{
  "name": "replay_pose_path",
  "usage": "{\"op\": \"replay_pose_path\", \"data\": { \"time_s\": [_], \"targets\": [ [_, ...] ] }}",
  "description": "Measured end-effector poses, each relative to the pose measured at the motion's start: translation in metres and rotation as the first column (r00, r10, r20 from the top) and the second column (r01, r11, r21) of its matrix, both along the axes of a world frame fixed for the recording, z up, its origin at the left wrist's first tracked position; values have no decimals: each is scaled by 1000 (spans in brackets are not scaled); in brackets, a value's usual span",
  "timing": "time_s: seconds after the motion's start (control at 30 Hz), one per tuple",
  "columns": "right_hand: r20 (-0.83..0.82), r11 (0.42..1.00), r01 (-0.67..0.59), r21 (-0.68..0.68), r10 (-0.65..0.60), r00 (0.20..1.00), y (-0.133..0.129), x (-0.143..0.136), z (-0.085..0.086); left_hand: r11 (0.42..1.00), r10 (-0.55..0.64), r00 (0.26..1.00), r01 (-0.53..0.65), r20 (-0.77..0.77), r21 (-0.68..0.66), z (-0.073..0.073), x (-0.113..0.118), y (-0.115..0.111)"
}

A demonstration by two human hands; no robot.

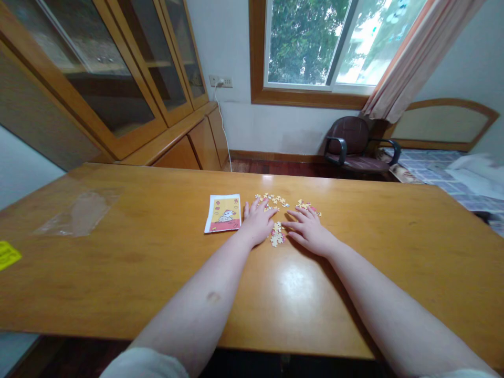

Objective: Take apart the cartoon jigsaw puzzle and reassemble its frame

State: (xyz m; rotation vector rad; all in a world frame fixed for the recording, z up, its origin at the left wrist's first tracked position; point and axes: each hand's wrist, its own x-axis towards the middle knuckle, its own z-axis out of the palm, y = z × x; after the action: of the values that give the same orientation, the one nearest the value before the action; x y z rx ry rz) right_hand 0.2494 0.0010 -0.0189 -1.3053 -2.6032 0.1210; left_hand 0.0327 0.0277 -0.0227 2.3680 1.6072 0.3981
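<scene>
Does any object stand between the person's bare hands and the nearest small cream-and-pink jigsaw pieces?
Nothing visible does. These small cream-and-pink jigsaw pieces lie on the glossy brown wooden table between the bare left hand and the bare right hand, with no other object showing in between.

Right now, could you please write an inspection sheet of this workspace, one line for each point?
Surface: wooden table, smooth and shiny.
Working items: small puzzle pieces in loose groups around the hands; picture card left of the left hand.
Clutter: clear plastic wrapping and a yellow label, both toward the table's left side.
Hands: left hand open, right hand open, fingers spread close to the pieces; contact hard to tell.
Cables: white cable running from the wall socket down behind the table.
Surroundings: cabinet, window, curtain, chair, bed.
</scene>
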Motion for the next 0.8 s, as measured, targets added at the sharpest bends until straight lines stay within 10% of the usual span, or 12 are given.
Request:
{"op": "replay_pose_path", "data": {
  "time_s": [0.37, 0.8],
  "targets": [
    [-16, 944, 308, 120, -309, 951, 9, 10, -2, 993, -112, 993, 112, 31, 30, 8, 0, 1],
    [-36, 997, 61, 56, -59, 998, 3, 3, -3, 995, -96, 994, 95, 45, 20, 5, 0, 2]
  ]
}}
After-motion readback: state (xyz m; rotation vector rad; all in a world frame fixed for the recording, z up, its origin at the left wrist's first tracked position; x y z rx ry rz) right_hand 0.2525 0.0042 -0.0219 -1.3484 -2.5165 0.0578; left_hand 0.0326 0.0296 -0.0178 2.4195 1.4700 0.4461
